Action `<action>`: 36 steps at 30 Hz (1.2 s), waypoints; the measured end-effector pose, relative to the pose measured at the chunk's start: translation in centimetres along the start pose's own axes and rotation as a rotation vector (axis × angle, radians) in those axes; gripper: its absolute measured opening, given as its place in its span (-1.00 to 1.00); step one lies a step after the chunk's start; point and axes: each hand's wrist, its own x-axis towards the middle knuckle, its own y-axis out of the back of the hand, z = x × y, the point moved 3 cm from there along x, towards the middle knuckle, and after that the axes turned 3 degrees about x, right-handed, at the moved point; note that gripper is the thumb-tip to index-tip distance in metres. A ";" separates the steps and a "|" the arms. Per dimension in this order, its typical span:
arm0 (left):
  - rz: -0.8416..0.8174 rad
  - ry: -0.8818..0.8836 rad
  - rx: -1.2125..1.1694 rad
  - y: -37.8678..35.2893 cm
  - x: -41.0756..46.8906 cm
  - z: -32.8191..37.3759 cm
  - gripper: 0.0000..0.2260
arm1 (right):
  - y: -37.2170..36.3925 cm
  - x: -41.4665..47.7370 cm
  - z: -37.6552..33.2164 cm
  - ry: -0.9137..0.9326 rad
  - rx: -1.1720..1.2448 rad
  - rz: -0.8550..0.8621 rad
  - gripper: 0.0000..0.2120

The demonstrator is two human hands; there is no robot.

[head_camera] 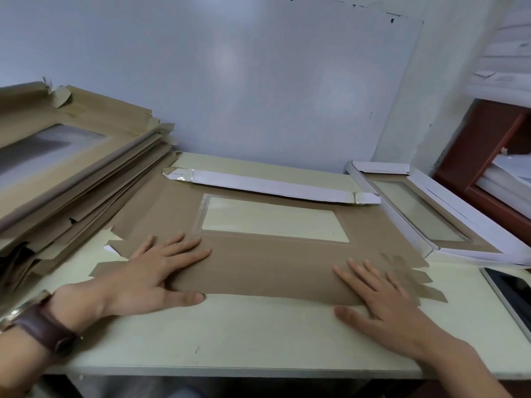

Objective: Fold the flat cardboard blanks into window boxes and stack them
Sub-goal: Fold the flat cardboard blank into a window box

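Blank [273, 271] flat on table [258, 340] before us, long axis left to right, window [275, 222] mid-sheet; far flap [273, 186] already turned over, white side up. Our left hand [161, 271] and right hand [382, 297] spread flat, fingers straight, pressing near strip, gripping nothing; thumbs at near edge. Strip lies under both palms, one hand toward each end, equally near; we judge next fold raises it along crease below window. Pile of blanks [71, 168] left; finished box [431, 214] right.

Tiny print [175, 174] on white flap [271, 185], too blurred to read
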 end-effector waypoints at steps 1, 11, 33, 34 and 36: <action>0.002 -0.002 -0.014 0.1 -0.1 -0.2 -0.20 | 0.2 -0.3 0.6 -0.012 -0.005 0.001 -0.33; 0.024 -0.040 -0.147 1.2 -1.1 -1.3 -0.22 | 1.2 -1.2 2.6 -0.005 0.030 0.028 -0.33; 0.280 -0.074 -0.012 1.5 -0.8 -1.2 -0.41 | 2.6 -0.4 1.5 0.048 -0.097 0.175 -0.36; 0.302 -0.086 -0.003 1.6 -0.9 -1.3 -0.53 | 2.6 -0.5 1.6 0.052 -0.094 0.185 -0.43; 0.330 -0.103 0.026 1.7 -0.9 -1.3 -0.68 | 2.7 -0.6 1.6 0.067 -0.092 0.209 -0.57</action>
